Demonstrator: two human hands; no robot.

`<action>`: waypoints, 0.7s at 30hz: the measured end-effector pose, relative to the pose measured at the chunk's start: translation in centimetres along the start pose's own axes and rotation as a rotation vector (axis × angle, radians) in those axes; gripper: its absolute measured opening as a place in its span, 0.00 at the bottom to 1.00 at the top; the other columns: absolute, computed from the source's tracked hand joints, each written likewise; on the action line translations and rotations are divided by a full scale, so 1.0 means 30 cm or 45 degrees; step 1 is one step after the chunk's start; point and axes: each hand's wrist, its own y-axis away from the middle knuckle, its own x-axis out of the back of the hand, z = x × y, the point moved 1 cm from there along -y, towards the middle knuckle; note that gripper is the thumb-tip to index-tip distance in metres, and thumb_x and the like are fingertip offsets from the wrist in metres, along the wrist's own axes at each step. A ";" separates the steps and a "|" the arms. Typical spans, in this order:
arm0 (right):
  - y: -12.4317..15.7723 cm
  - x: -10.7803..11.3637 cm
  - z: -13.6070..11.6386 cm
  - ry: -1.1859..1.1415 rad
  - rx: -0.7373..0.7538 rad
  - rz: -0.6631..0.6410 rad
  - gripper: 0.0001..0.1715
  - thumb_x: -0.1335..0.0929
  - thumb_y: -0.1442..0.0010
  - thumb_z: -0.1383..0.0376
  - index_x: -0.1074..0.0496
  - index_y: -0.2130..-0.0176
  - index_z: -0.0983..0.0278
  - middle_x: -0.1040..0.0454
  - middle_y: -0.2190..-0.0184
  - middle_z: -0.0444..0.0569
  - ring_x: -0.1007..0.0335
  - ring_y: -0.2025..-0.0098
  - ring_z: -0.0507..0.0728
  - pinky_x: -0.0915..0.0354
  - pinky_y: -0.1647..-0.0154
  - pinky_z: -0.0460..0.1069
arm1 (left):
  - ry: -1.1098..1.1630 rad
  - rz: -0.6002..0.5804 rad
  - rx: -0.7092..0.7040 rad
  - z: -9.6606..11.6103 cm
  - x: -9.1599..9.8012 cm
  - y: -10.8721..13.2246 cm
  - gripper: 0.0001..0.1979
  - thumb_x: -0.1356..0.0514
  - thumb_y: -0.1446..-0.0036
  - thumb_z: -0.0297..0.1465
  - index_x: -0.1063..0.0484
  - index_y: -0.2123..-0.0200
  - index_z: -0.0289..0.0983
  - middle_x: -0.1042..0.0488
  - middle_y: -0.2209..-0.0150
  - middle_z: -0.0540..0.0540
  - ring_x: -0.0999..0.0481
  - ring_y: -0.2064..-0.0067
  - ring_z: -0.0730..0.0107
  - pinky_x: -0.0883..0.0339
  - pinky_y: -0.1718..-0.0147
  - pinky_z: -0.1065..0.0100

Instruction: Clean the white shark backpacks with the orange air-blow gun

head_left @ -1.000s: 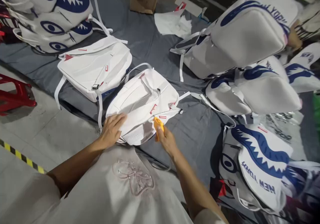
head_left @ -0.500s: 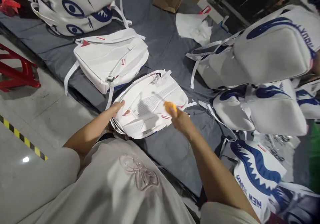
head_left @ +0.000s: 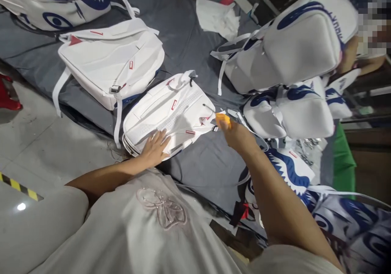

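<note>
In front of me a white backpack (head_left: 180, 111) lies on the grey cloth, its padded back panel and straps facing up. My left hand (head_left: 155, 148) rests flat on its near edge with the fingers spread. At the backpack's right end my right hand (head_left: 240, 134) is closed around a small tool with an orange handle (head_left: 224, 120). A thin dark piece shows ahead of the handle, over the bag; I cannot make out the tool's exact kind. Just beyond lies a second white backpack (head_left: 113, 62) with a buckled strap, apart from both hands.
Stacked white-and-blue backpacks stand at the right (head_left: 305, 49) and back left (head_left: 76, 15). More bags (head_left: 290, 168) lie at the lower right. White crumpled sheets (head_left: 216, 19) lie on the grey cloth (head_left: 183, 41) at the back. Another person's arm (head_left: 350, 56) shows at the right edge.
My left hand has let go of the bag's left edge and now lies flat on its near side. My right hand has moved right with the tool. The backpack has turned and its straps have shifted.
</note>
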 end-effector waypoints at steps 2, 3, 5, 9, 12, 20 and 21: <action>0.017 0.008 0.036 -0.080 0.007 -0.269 0.28 0.44 0.30 0.48 0.30 0.58 0.66 0.31 0.82 0.46 0.35 0.82 0.54 0.39 0.74 0.49 | 0.137 -0.076 0.005 0.028 -0.033 -0.011 0.35 0.37 0.42 0.31 0.42 0.33 0.37 0.45 0.32 0.28 0.42 0.33 0.40 0.42 0.40 0.43; 0.031 0.011 0.058 -0.128 0.003 -0.389 0.28 0.44 0.30 0.47 0.30 0.59 0.65 0.31 0.83 0.46 0.35 0.82 0.54 0.39 0.74 0.49 | 0.281 -0.077 0.072 0.025 -0.040 -0.025 0.33 0.38 0.43 0.27 0.39 0.34 0.38 0.39 0.35 0.29 0.38 0.35 0.42 0.41 0.41 0.44; 0.068 0.017 0.116 -0.130 -0.055 -0.340 0.29 0.45 0.30 0.47 0.30 0.63 0.65 0.32 0.84 0.46 0.35 0.82 0.54 0.39 0.74 0.49 | 0.789 -0.041 0.343 -0.016 -0.036 -0.065 0.27 0.40 0.43 0.24 0.32 0.40 0.40 0.30 0.41 0.34 0.32 0.40 0.49 0.37 0.42 0.50; 0.163 -0.015 0.217 -0.267 -0.010 -0.459 0.33 0.46 0.32 0.42 0.31 0.69 0.63 0.31 0.83 0.48 0.33 0.81 0.55 0.37 0.74 0.50 | 1.568 -0.073 0.926 -0.134 -0.001 -0.139 0.16 0.41 0.38 0.38 0.28 0.50 0.39 0.21 0.60 0.39 0.21 0.65 0.62 0.27 0.64 0.62; 0.197 -0.051 0.216 -0.354 0.129 -0.614 0.35 0.46 0.35 0.38 0.32 0.70 0.62 0.32 0.84 0.47 0.34 0.81 0.55 0.37 0.75 0.49 | 1.580 -0.116 1.010 -0.125 0.001 -0.148 0.18 0.44 0.36 0.42 0.30 0.49 0.37 0.22 0.66 0.40 0.24 0.72 0.65 0.29 0.70 0.63; 0.143 -0.061 0.146 -0.038 -0.008 -0.081 0.34 0.44 0.33 0.41 0.26 0.57 0.64 0.27 0.76 0.51 0.32 0.75 0.57 0.43 0.73 0.48 | 0.441 0.027 0.106 0.089 0.036 -0.029 0.26 0.36 0.43 0.37 0.30 0.41 0.42 0.47 0.31 0.35 0.46 0.33 0.34 0.47 0.40 0.35; 0.156 -0.088 0.153 -0.041 0.006 -0.112 0.34 0.43 0.33 0.41 0.26 0.56 0.64 0.26 0.75 0.52 0.32 0.74 0.57 0.44 0.73 0.48 | 0.451 0.102 0.089 0.054 0.068 -0.029 0.24 0.37 0.42 0.39 0.29 0.43 0.41 0.46 0.31 0.35 0.47 0.33 0.36 0.48 0.39 0.36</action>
